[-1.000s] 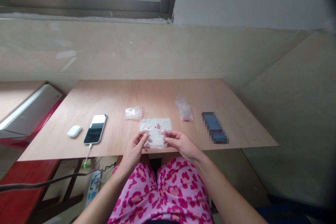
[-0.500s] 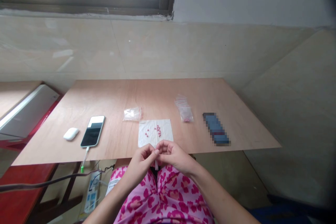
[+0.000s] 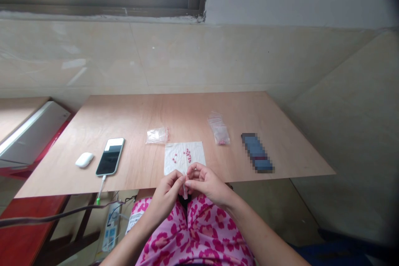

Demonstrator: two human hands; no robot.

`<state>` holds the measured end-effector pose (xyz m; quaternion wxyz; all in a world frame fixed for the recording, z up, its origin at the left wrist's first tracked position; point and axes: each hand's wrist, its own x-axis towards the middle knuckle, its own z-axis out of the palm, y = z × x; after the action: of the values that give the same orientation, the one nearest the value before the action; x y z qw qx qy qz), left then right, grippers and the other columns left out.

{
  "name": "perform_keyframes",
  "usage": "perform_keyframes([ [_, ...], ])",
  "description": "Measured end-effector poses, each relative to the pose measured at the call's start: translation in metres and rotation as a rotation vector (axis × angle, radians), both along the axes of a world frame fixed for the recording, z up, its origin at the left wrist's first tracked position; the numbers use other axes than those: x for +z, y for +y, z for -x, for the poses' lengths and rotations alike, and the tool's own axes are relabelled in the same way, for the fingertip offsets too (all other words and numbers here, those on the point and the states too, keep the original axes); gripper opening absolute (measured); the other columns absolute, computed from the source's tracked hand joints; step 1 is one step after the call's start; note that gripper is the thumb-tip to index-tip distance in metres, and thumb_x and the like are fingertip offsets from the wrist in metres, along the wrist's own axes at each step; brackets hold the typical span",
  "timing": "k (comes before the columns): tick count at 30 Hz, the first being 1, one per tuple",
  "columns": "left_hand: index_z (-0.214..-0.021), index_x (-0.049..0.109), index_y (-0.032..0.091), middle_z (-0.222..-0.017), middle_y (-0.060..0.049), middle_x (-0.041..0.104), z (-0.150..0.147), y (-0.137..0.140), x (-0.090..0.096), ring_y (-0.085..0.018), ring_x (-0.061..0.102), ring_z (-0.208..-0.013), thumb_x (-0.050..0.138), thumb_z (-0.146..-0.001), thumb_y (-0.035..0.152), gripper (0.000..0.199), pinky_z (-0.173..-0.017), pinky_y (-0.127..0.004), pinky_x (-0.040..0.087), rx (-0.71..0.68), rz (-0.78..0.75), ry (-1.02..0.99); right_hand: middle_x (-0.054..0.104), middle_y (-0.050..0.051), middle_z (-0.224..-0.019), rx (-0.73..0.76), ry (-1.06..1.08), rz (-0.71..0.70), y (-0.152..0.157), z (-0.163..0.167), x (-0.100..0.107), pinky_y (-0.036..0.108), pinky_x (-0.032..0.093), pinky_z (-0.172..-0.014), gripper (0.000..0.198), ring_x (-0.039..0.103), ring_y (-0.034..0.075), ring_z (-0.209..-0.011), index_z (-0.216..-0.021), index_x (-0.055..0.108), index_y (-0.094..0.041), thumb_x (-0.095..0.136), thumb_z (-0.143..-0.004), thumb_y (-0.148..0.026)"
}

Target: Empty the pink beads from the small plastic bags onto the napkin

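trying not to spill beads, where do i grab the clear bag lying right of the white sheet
Probably pinch the clear bag by its far end, right hand coming from its right side: it lies flat, with pink beads bunched at the near end.

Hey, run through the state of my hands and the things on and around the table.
Left hand: pinching the small clear bag
Right hand: curled at the bag, grip unclear
Small clear bag: upright; seal unclear
Pink beads: loose on the sheet
White sheet: spread flat
Left packet: lying flat
Right bags: overlapping, beads inside
Phone: face up, cable attached
White case: shut
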<state>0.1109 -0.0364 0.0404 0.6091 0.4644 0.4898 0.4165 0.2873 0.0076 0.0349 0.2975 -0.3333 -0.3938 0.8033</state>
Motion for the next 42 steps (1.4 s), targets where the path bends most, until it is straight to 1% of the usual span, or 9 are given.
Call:
perform_keyframes([
  [3,-0.078,0.058,0.018,-0.069,-0.001,0.060,0.001,0.000,0.000,-0.015,0.054,-0.065,0.054,-0.102,0.052,0.042,-0.067,-0.028,0.044,-0.001,-0.030,0.030,0.066,-0.003,-0.084,-0.037,-0.023,-0.035,0.001,-0.001,0.001,0.026,0.054,-0.070,0.043,0.065,0.012,-0.073,-0.094,0.057,-0.020,0.090,-0.076,-0.039],
  [6,-0.078,0.055,0.019,-0.071,-0.001,0.060,0.002,-0.002,-0.002,-0.016,0.054,-0.067,0.057,-0.101,0.053,0.041,-0.067,-0.028,0.044,-0.038,-0.025,0.079,0.066,-0.002,-0.085,-0.018,-0.061,-0.080,0.001,-0.003,0.003,0.025,0.051,-0.067,0.041,0.064,0.013,-0.074,-0.095,0.057,-0.019,0.089,-0.077,-0.039],
  [9,-0.077,0.052,0.019,-0.070,-0.001,0.060,0.001,-0.005,-0.004,-0.016,0.056,-0.068,0.062,-0.099,0.052,0.041,-0.068,-0.028,0.044,-0.086,-0.019,0.118,0.066,-0.001,-0.085,-0.002,-0.067,-0.110,0.000,-0.004,0.004,0.026,0.051,-0.072,0.041,0.064,0.013,-0.077,-0.094,0.056,-0.019,0.089,-0.076,-0.035],
  [15,-0.080,0.057,0.018,-0.074,-0.002,0.061,0.004,-0.002,0.002,-0.017,0.057,-0.071,0.049,-0.105,0.049,0.041,-0.071,-0.029,0.045,-0.110,-0.076,0.156,0.065,-0.001,-0.086,-0.022,-0.072,-0.106,0.001,-0.007,0.004,0.030,0.053,-0.077,0.035,0.063,0.014,-0.078,-0.095,0.055,-0.021,0.085,-0.079,-0.031],
  [21,-0.075,0.053,0.020,-0.070,-0.001,0.058,0.003,-0.004,-0.002,-0.017,0.052,-0.065,0.053,-0.099,0.038,0.031,-0.063,-0.027,0.039,-0.090,-0.180,0.425,0.058,-0.004,-0.080,-0.032,-0.206,-0.244,-0.006,0.000,0.006,0.025,0.045,-0.067,0.021,0.055,0.012,-0.070,-0.088,0.053,-0.021,0.071,-0.079,-0.016],
  [24,-0.069,0.048,0.021,-0.066,0.000,0.056,0.001,-0.006,-0.002,-0.017,0.050,-0.064,0.055,-0.093,0.031,0.027,-0.061,-0.027,0.035,-0.050,-0.219,0.574,0.057,-0.003,-0.080,-0.056,-0.329,-0.355,-0.013,0.004,0.006,0.025,0.042,-0.067,0.014,0.052,0.013,-0.072,-0.083,0.053,-0.020,0.064,-0.079,-0.012],
  [26,-0.068,0.047,0.021,-0.065,0.000,0.056,0.001,-0.007,-0.001,-0.017,0.050,-0.063,0.055,-0.092,0.030,0.027,-0.061,-0.027,0.034,-0.038,-0.222,0.611,0.057,-0.003,-0.079,-0.075,-0.367,-0.388,-0.016,0.006,0.004,0.025,0.042,-0.067,0.014,0.052,0.013,-0.072,-0.080,0.052,-0.020,0.062,-0.079,-0.012],
  [34,-0.067,0.046,0.021,-0.064,0.000,0.058,-0.001,-0.009,-0.003,-0.017,0.052,-0.062,0.053,-0.091,0.028,0.026,-0.062,-0.028,0.034,-0.007,-0.236,0.672,0.048,-0.005,-0.072,-0.072,-0.308,-0.348,-0.014,0.007,-0.002,0.024,0.035,-0.061,0.020,0.043,0.011,-0.065,-0.077,0.044,-0.022,0.061,-0.076,-0.012],
  [42,-0.067,0.045,0.022,-0.064,0.000,0.058,-0.002,-0.013,0.000,-0.018,0.053,-0.062,0.053,-0.090,0.027,0.025,-0.062,-0.028,0.032,0.012,-0.253,0.703,0.042,-0.008,-0.067,-0.086,-0.274,-0.290,-0.015,0.010,-0.007,0.024,0.030,-0.057,0.024,0.036,0.010,-0.060,-0.074,0.042,-0.022,0.063,-0.074,-0.012],
])
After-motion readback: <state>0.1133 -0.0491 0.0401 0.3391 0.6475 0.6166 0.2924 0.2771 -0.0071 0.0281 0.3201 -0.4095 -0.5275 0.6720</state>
